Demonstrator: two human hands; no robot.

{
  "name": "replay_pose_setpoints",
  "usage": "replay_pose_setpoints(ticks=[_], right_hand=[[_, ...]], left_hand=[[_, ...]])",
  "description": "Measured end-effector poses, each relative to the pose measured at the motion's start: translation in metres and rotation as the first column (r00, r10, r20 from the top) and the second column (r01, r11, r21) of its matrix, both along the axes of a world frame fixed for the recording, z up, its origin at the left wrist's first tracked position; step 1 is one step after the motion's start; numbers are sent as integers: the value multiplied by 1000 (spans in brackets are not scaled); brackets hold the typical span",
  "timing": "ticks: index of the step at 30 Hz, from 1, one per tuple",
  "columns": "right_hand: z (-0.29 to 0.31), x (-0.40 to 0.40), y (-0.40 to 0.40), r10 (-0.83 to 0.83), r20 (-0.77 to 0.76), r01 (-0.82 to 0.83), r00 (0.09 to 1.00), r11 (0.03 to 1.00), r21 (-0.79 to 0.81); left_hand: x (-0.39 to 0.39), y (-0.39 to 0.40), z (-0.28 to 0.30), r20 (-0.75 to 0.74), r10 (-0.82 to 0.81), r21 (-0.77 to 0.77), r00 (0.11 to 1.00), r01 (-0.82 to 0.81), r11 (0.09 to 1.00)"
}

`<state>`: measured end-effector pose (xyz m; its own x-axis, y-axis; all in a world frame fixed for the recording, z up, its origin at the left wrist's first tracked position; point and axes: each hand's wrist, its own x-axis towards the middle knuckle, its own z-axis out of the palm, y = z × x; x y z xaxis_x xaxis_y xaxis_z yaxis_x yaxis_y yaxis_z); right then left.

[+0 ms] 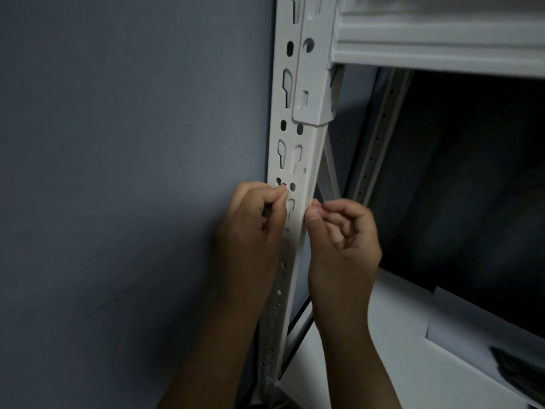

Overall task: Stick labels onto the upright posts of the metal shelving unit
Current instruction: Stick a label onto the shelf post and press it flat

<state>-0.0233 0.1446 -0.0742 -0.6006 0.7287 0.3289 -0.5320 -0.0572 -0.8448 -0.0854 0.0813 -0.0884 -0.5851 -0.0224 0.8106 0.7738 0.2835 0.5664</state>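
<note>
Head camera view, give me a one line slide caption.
Both hands, left hand and right hand, pinch at a white slotted shelving post beside a grey wall.

Dim, flat indoor light — no clear source, no glare. White post [298, 160] brightest surface; grey wall [132, 143] shades darker toward lower left. Shelf bay at right nearly black — detail lost. Overall soft, slightly noisy; hands mildly blurred. Wide-angle lens tilts post lines.

no text, number or brand can be read anywhere in view. the white post [298, 149] shows only punched slots and holes, and the small dark bit at the left hand [253, 214] fingertips is too small to read.
</note>
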Motion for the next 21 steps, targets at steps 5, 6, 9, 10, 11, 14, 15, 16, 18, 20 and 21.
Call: replay_pose_setpoints(ticks=[5, 6, 9, 10, 11, 14, 15, 16, 18, 20, 21], right_hand=[[-3, -2, 2, 14, -1, -14, 1000, 1000, -3], [-4, -2, 1, 18, -3, -18, 1000, 1000, -2], [-5, -2, 1, 11, -1, -11, 1000, 1000, 15], [-4, -1, 1, 9, -3, -9, 1000, 1000, 17], [-5, -1, 1, 11, -5, -11, 1000, 1000, 16], [-5, 1, 0, 11, 2, -11, 1000, 1000, 6], [-5, 1, 0, 7, 7, -7, 1000, 1000, 8], [-5, 2, -1, 5, 13, -5, 1000, 1000, 13], [-5, 3, 0, 5, 19, -6, 1000, 1000, 21], [-4, 3, 1, 9, 18, -10, 1000, 1000, 19], [-4, 2, 1, 10, 18, -11, 1000, 1000, 23]], left_hand=[[2, 6, 0, -3, -32, 59, 999, 32, 998], [2, 7, 1, 17, -39, 58, 999, 38, 998], [3, 9, 2, 46, -25, 61, 999, 22, 998], [3, 9, 2, 50, -20, 58, 999, 17, 998], [3, 9, 3, 59, -19, 54, 998, 16, 998], [3, 7, 5, 77, -48, 67, 996, 43, 997], [2, 6, 5, 79, -68, 77, 995, 62, 995], [2, 4, 5, 79, -85, 80, 993, 79, 994], [1, 1, 3, 68, -100, 61, 993, 96, 994], [0, -1, 2, 44, -98, 28, 994, 97, 995], [0, -1, 1, 30, -93, 20, 995, 92, 996]])
